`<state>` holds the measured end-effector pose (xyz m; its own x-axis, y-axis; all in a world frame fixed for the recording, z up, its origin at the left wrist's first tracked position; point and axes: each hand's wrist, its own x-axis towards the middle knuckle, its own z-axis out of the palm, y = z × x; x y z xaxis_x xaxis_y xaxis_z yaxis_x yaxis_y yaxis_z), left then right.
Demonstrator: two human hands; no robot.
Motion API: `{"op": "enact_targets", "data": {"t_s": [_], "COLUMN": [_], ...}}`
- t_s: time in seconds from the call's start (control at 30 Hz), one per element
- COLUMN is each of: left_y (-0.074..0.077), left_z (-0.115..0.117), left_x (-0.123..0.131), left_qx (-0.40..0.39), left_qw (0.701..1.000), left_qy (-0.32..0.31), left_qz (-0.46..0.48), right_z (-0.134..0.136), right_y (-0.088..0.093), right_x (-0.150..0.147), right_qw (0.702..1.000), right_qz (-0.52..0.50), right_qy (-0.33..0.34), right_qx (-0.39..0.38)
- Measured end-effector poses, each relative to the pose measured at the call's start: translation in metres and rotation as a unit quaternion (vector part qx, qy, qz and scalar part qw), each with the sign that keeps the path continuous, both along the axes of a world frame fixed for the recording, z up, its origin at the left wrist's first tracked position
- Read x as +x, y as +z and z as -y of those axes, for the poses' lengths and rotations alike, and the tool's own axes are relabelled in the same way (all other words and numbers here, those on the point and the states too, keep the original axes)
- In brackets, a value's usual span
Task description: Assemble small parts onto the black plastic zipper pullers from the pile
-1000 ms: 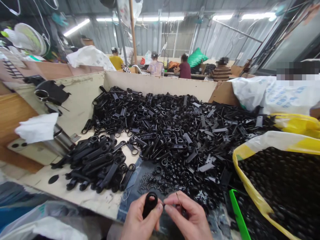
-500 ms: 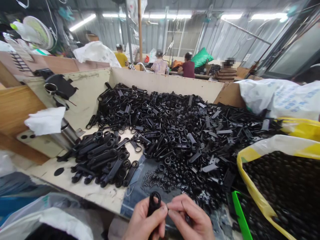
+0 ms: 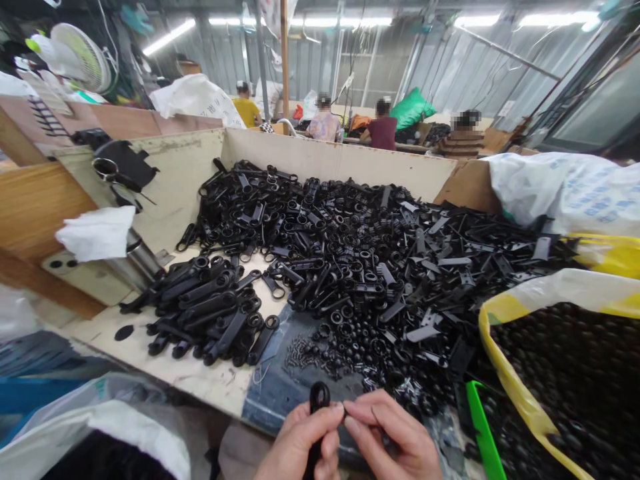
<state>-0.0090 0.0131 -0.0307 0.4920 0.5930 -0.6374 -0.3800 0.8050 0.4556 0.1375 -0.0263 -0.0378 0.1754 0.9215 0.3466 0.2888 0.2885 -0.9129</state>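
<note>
My left hand (image 3: pixel 303 443) is closed around a black plastic part with a ring-shaped end (image 3: pixel 320 395); the ring points up above my thumb. Close beside it, my right hand (image 3: pixel 397 437) is closed in a pinch, fingertips almost touching my left thumb. A tiny dark piece seems to be between those fingertips, too small to name. Just beyond my hands lie small screws (image 3: pixel 300 352) and black balls and rings (image 3: pixel 350 347) on a dark blue sheet (image 3: pixel 273 397). Left of them is a stack of long black ring-ended parts (image 3: pixel 220 313).
A large heap of black plastic parts (image 3: pixel 320 233) fills the walled bench. At right stand a yellow-edged bag (image 3: pixel 500 353) of dark balls and a green tray edge (image 3: pixel 483 427). A metal cylinder (image 3: pixel 137 257) with a white cloth (image 3: pixel 97 233) is at left. Several people sit farther back.
The view has shifted slightly. The ring-ended part in my left hand has turned, so its ring looks narrower. Both hands stay close together, still pinching.
</note>
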Motion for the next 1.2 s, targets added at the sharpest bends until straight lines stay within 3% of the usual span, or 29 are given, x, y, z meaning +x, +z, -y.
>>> {"op": "enact_targets", "data": {"t_s": [0.2, 0.37, 0.63, 0.8, 1.0, 1.2], "left_y": [0.005, 0.01, -0.009, -0.019, -0.013, -0.01], "left_z": [0.001, 0.0, 0.008, 0.013, 0.014, 0.017], "left_x": [0.0, -0.016, -0.032, -0.03, -0.033, -0.033], "left_qx": [0.02, 0.092, 0.223, 0.252, 0.326, 0.321], "left_qw": [0.999, 0.991, 0.961, 0.948, 0.915, 0.915], "left_qy": [-0.037, -0.09, -0.159, -0.17, -0.171, -0.128], "left_qz": [0.011, 0.027, -0.026, -0.09, -0.166, -0.209], "right_z": [0.002, 0.002, 0.001, 0.001, 0.006, 0.014], "right_y": [0.003, 0.003, -0.005, -0.005, -0.012, -0.026], "right_x": [0.007, 0.022, 0.01, 0.004, -0.003, -0.016], "right_qw": [0.999, 0.996, 0.99, 0.988, 0.994, 0.992], "right_qz": [0.033, 0.076, 0.115, 0.12, 0.085, 0.123], "right_qy": [0.007, 0.021, 0.081, 0.086, 0.05, -0.003], "right_qx": [-0.004, -0.037, -0.015, -0.037, -0.038, 0.043]}}
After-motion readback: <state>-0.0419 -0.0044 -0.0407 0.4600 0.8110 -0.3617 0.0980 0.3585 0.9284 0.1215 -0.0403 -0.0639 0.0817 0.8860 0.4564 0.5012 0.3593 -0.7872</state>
